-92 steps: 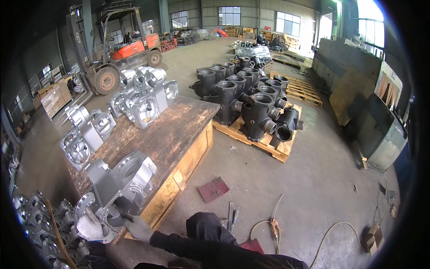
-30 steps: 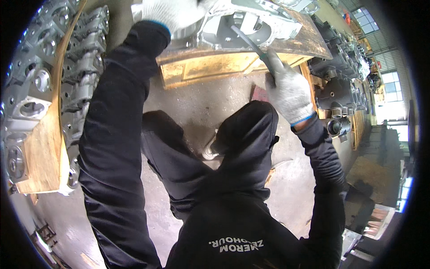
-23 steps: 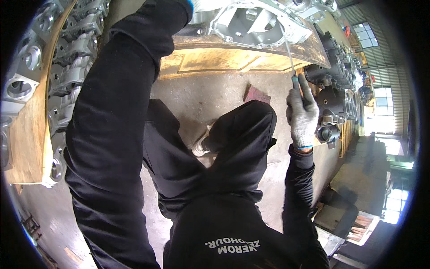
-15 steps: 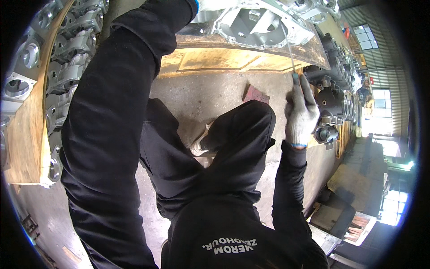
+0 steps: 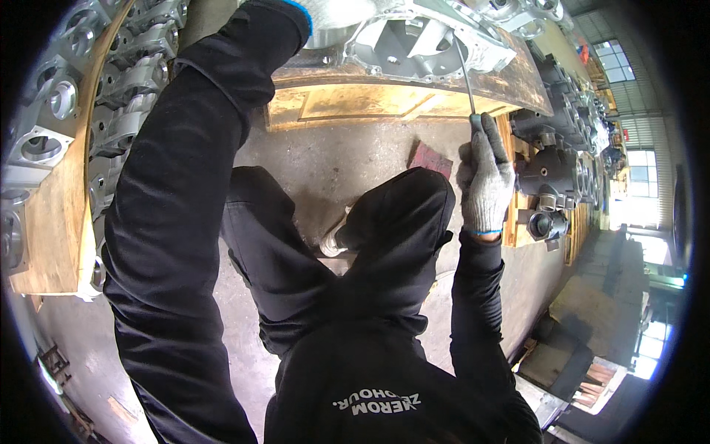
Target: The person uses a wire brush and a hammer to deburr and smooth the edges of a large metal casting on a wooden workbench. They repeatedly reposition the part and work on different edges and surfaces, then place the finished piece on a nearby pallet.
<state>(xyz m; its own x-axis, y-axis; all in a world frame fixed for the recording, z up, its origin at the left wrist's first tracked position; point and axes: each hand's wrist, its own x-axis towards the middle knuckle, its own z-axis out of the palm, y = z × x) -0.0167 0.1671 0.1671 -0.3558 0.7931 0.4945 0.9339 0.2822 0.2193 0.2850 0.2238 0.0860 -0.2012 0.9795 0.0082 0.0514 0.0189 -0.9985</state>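
Note:
My right hand, in a pale knitted glove with a blue cuff edge, is closed around the handle of a hand tool with a long thin metal shaft. The shaft points up and away, its far end at the opening of a large silver metal casting. That casting lies on a worn wooden bench top. At the top edge, my left hand, gloved likewise, is over the casting's left part; its fingers are out of view or washed out by glare.
Rows of silver castings stand at the left beside a wooden board. Dark metal housings sit on wood at the right. A reddish flat piece lies on the concrete floor near my knees.
My right hand and the tool have shifted a little left, and the shaft shows more clearly. My left hand has come slightly left, with more glove visible. The view has turned slightly.

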